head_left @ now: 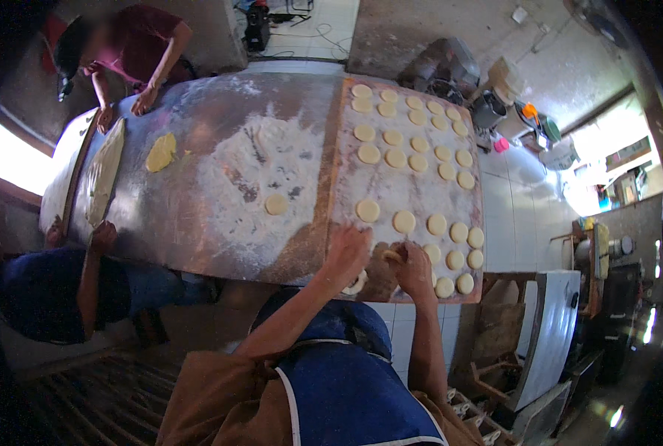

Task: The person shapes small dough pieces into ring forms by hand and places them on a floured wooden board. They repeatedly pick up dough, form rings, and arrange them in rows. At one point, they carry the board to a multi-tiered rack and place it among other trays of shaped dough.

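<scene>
Over the near edge of a floured board [408, 186], my right hand [414, 269] is closed around a piece of dough [393, 256] that shows at its fingertips. My left hand [349, 249] is just left of it, fingers curled together; what they hold, if anything, is hidden. Below the left wrist, partly covered, lies a pale round piece [356, 283]. Flat dough rounds [403, 221] sit in rows across the board, several close to my right hand. A single dough round [276, 204] rests on the floured metal table [190, 201] to the left.
A yellow dough lump [161, 152] lies on the table. At its left end, one person [134, 52] and another in dark blue [56, 286] handle a long dough sheet [105, 178]. Buckets [489, 109] stand behind the board; a white-topped stand [548, 334] is at the right.
</scene>
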{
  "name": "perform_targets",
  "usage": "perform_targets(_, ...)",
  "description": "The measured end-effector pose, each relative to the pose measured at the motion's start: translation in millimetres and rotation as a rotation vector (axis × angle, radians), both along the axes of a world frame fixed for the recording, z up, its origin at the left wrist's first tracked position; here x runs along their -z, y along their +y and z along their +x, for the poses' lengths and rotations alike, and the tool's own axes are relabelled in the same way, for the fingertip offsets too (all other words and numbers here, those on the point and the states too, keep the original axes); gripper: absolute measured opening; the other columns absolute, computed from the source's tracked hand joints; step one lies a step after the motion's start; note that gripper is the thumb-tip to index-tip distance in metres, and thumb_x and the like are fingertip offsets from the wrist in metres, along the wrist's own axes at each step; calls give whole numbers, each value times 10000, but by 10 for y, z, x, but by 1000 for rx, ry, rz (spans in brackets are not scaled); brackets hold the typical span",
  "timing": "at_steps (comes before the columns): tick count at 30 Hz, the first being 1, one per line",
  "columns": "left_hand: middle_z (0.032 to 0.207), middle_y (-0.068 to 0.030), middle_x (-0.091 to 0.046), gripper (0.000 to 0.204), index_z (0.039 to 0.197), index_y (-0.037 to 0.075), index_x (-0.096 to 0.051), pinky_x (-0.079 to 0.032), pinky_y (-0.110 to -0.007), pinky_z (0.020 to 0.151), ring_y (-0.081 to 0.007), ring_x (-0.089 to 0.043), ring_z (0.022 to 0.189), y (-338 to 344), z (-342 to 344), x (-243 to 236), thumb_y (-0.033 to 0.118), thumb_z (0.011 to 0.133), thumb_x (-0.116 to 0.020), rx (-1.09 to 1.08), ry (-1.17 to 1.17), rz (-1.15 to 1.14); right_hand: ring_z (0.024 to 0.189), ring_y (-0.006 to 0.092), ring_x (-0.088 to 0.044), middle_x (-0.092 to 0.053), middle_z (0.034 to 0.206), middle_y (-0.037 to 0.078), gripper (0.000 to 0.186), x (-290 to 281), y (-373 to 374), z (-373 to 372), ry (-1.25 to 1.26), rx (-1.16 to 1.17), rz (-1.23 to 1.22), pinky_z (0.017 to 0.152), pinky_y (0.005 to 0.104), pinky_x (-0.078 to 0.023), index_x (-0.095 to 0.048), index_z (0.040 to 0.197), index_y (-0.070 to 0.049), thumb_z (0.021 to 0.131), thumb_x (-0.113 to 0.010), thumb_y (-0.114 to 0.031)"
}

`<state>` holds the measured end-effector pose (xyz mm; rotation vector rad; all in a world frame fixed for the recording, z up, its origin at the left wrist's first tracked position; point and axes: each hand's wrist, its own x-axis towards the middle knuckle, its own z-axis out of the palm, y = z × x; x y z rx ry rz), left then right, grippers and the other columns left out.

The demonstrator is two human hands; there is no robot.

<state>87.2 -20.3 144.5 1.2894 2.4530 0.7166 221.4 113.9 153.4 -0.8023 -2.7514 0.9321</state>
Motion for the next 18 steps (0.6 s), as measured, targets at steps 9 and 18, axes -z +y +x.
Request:
perform_targets(9, 885, -143, -579, 268, 1000, 10, -504, -493, -339, 712, -291, -611, 772, -1485, -1082, 3, 9, 778, -654, -566, -261, 596, 887, 359, -644, -675, 904, 171, 247, -121, -959, -1332, 88, -282, -227, 781, 457, -501, -628, 981, -19, 772, -698, -131)
perform_targets(18, 949, -136, -599, 212, 1003, -12, -575, -516, -341, 733, -232, -630, 820, -1858, -1202, 284, 59, 820, -653, -541, -113, 573, 804, 338, -654, -673, 898, 176, 282, 177, -1263, -2024, -118, -280, -77, 745, 441, -513, -572, 930, -11, 753, -728, -165)
